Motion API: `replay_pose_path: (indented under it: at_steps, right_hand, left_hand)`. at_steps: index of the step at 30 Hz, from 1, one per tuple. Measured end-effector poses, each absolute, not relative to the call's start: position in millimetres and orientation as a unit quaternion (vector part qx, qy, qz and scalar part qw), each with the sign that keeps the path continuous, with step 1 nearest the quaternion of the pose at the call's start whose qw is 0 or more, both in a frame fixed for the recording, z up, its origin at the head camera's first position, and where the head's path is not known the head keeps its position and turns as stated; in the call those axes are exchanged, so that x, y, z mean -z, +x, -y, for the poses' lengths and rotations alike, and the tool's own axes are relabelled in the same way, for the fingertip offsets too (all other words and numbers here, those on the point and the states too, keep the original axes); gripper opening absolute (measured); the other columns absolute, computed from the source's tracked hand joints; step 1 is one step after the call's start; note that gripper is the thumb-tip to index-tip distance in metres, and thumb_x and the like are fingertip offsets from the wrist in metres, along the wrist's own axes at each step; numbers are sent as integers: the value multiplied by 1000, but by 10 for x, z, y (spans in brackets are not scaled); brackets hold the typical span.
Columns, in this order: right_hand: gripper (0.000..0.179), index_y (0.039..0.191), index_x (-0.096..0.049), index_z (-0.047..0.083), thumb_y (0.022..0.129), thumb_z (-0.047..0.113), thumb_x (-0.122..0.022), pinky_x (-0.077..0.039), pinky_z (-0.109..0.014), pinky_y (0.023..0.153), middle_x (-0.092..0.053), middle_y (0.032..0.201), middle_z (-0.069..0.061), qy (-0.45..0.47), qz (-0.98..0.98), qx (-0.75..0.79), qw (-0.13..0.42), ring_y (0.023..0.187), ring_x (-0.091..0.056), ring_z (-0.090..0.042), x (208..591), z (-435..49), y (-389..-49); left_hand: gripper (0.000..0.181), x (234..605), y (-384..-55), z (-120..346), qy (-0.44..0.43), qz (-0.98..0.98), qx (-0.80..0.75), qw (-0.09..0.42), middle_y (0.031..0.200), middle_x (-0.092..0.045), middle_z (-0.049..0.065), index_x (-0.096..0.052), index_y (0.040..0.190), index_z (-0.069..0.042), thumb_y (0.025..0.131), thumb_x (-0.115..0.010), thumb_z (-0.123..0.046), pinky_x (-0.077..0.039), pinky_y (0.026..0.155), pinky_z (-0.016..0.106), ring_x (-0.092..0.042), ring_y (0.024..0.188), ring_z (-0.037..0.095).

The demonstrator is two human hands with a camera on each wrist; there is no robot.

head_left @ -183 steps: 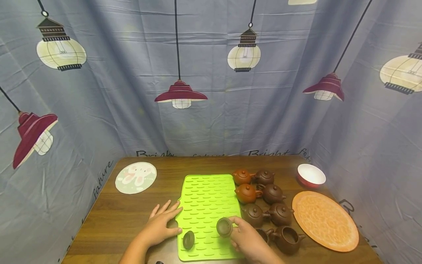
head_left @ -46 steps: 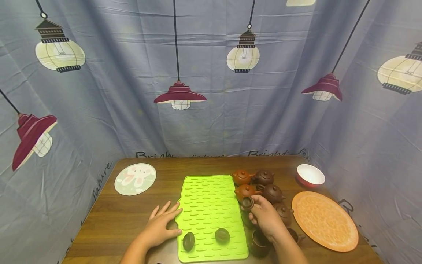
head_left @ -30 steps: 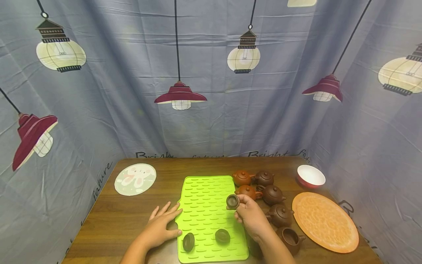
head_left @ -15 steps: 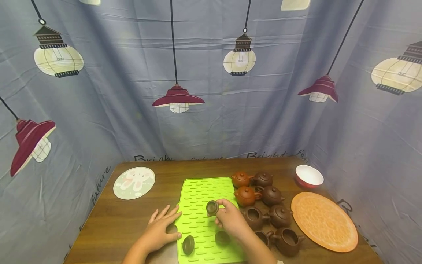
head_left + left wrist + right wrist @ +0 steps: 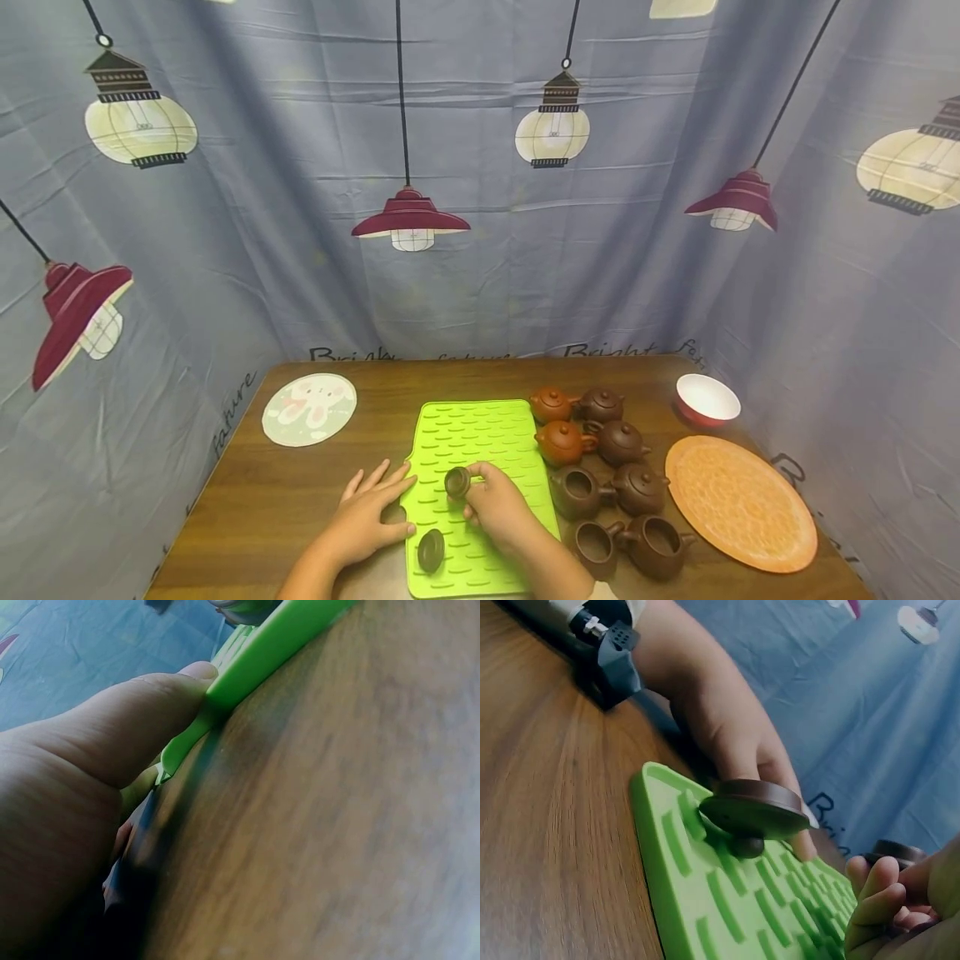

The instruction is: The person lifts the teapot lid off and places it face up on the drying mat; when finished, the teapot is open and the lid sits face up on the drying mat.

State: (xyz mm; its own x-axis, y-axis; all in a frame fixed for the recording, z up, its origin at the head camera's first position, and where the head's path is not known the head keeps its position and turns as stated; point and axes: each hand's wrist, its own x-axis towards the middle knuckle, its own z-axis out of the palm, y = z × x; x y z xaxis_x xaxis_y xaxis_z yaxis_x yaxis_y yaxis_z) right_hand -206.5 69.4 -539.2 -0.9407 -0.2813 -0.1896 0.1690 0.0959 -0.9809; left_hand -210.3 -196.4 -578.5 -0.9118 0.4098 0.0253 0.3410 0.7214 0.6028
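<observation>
My right hand (image 5: 501, 510) pinches a dark brown teapot lid (image 5: 457, 482) above the green ridged mat (image 5: 480, 433), the lid's hollow side facing outward. Another brown lid (image 5: 431, 551) lies upside down near the mat's lower left; in the right wrist view this lid (image 5: 754, 810) has its knob pointing down. My left hand (image 5: 363, 521) rests with spread fingers at the mat's left edge, thumb (image 5: 150, 712) against the rim. Right of the mat stand three lidless brown teapots: an upper one (image 5: 577, 492), a lower left one (image 5: 594, 547) and a lower right one (image 5: 654, 546).
Lidded teapots fill the rows behind: orange ones (image 5: 561, 442) and dark brown ones (image 5: 621, 442). Farther right are an orange round mat (image 5: 738, 504) and a red bowl with white inside (image 5: 707, 398). A rabbit placemat (image 5: 309, 409) lies at the far left.
A lid was set down on the mat, now behind my right arm. My right hand lifted another lid off the upper brown teapot and carried it left over the mat. My left hand stayed put.
</observation>
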Motion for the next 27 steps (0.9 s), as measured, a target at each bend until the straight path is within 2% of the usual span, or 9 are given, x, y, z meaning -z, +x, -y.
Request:
replay_pose_path:
  at_steps: [8, 20, 27]
  right_hand:
    - [22, 122, -59, -2, 100, 0, -56, -50, -16, 57, -76, 101, -14, -13, -734, 658, 166, 66, -59, -12, 5425, -594, -2073]
    - [11, 112, -59, -5, 102, -1, -57, -52, -18, 57, -69, 95, -17, -10, -752, 628, 200, 61, -55, -11, 5406, -497, -2042]
    - [16, 117, -58, -3, 101, -4, -54, -52, -18, 54, -68, 96, -18, -1, -756, 627, 189, 58, -55, -10, 5415, -481, -2066]
  left_hand:
    - [77, 5764, -2115, 1958, 205, -925, -314, 57, 169, -36, 2, -54, 153, -17, 89, -77, -54, 5, 124, 72, -19, 160, 42]
    - [78, 5812, -2075, 1977, 210, -922, -319, 61, 169, -36, 5, -54, 153, -15, 90, -76, -55, 6, 121, 75, -19, 160, 45]
    - [76, 5777, -2094, 1968, 210, -920, -327, 50, 169, -38, 5, -55, 152, -15, 89, -78, -53, 5, 122, 75, -20, 159, 44]
